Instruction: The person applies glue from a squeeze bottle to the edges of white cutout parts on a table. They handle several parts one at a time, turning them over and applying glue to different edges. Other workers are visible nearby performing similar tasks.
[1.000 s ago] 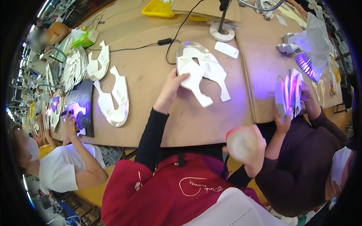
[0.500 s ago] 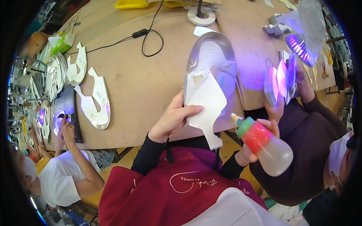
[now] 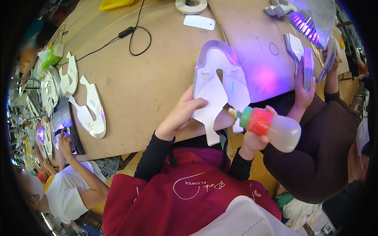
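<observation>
well, the left hand (image 3: 180, 113) pinches the upper (image 3: 212, 92), its tails (image 3: 211, 134) as yet unjoined, the right hand (image 3: 255, 141) gripping a bottle (image 3: 264, 122) beside it.

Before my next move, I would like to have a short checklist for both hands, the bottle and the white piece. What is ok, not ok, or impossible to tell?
1. White perforated shoe-upper piece held in the left grip: ok.
2. Translucent squeeze bottle with red band and green cap held in the right grip: ok.
3. Bottle's small yellowish nozzle apart from the piece: cannot tell; one view does not settle contact.
4. Piece wholly over the brown tabletop: not ok; in this view its lower strips reach past the near edge.
5. Black cable with inline switch clear of both grips: ok; it lies farther back.
</observation>
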### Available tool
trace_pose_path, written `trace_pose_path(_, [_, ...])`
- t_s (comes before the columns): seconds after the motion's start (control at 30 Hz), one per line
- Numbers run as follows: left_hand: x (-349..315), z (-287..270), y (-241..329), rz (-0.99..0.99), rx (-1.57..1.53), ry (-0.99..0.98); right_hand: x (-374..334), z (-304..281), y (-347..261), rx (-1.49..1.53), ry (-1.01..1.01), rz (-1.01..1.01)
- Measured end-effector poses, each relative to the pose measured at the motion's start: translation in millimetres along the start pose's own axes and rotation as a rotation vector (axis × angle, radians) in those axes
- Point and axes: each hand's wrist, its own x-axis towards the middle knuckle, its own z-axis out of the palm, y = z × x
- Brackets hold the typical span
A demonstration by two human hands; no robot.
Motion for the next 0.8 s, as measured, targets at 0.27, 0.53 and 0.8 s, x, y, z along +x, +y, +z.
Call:
trace_pose_path(0.27, [7, 24, 11, 0.195, 0.191, -0.125, 4, -3, 4, -0.111, -0.067, -0.177])
trace_pose_path(0.53, [10, 35, 15, 0.233, 0.321, -0.125, 4, -6, 8, -0.110, 0.067, -0.134])
trace_pose_path(0.8, [10, 40, 14, 0.222, 0.284, -0.111, 4, -8, 9, -0.123, 0.059, -0.119])
